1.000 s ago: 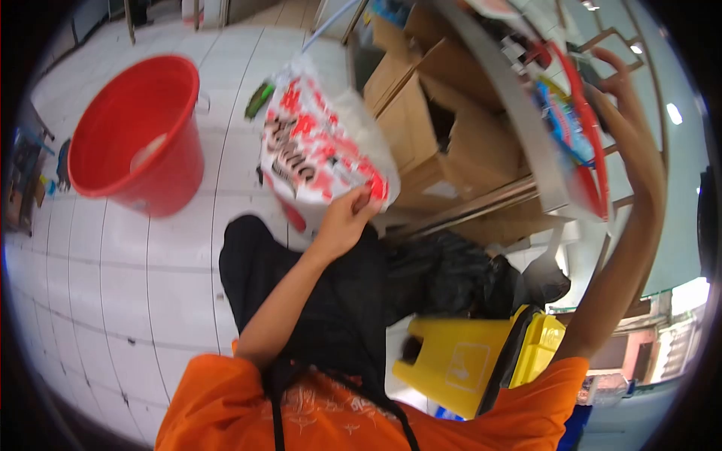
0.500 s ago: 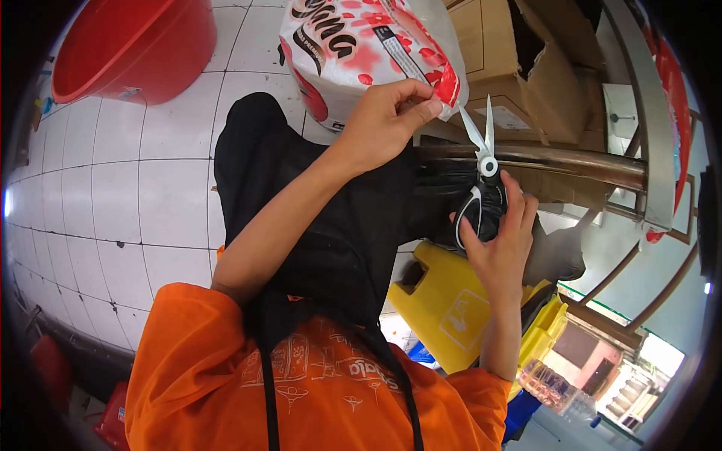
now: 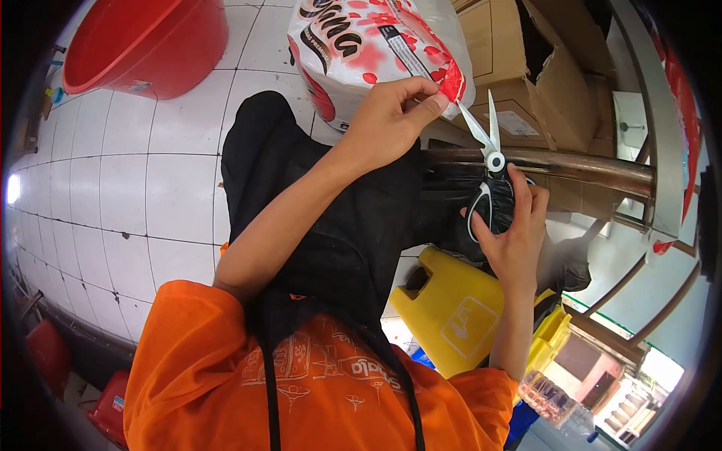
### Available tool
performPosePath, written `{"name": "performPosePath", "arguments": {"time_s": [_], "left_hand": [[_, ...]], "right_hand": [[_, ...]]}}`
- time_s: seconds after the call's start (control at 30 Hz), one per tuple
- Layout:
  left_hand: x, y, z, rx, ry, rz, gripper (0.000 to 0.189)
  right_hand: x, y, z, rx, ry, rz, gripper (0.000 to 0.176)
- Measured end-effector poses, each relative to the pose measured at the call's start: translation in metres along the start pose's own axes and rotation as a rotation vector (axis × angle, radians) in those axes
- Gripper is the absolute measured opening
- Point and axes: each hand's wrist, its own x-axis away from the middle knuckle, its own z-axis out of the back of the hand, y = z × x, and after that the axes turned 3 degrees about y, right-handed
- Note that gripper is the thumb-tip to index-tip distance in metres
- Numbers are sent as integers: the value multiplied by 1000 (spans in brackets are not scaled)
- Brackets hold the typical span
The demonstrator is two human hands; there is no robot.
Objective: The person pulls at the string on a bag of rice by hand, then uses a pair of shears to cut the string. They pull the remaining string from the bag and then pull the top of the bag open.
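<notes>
The white tiled floor (image 3: 113, 188) spreads out well beyond the left fingers, with a smooth red plastic bucket (image 3: 143, 41) standing on it. Brown cardboard boxes (image 3: 556, 83), creased and torn at the flaps, lie past the right fingertips, behind a round metal rail (image 3: 579, 171).

Against the black apron (image 3: 331, 225) the left hand (image 3: 391, 120) holds up a soft, bulging plastic packet (image 3: 361, 52), glossy white with red print and black lettering. Thumb and forefinger are pinched shut on its red corner (image 3: 451, 81), pulling the film taut.

Just beside that pinch, the right hand (image 3: 515, 240) grips the scissors (image 3: 489, 177). Its fingers curl through and around the black loop handles, and the slim steel blades stand apart in a narrow V with the nearer tip touching the corner.

The work looks to be at the point of the cut, with the blades set to the film but not yet closed. The next move would call for a steady squeeze, with the blades clear of the left thumb and the film kept tight so that it shears rather than folds.
</notes>
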Motion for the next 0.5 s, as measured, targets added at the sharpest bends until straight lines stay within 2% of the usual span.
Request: {"name": "performPosePath", "arguments": {"time_s": [0.13, 0.2, 0.3, 0.4, 0.47, 0.5], "left_hand": [[0, 7, 2, -113, 24, 12, 26], [-2, 7, 2, -163, 35, -43, 28], [-5, 4, 3, -114, 26, -40, 28], [-6, 5, 3, -4, 18, -6, 28], [-6, 4, 1, 51, 19, 18, 27], [-7, 4, 0, 107, 18, 42, 27]], "right_hand": [[-6, 9, 8, 150, 22, 61, 82], [-11, 14, 9, 181, 42, 106, 82], [-20, 19, 7, 219, 65, 146, 81], [-28, 16, 2, 170, 92, 174, 77], [-29, 12, -8, -96, 72, 115, 73], [-29, 9, -12, -96, 75, 121, 73]]}}
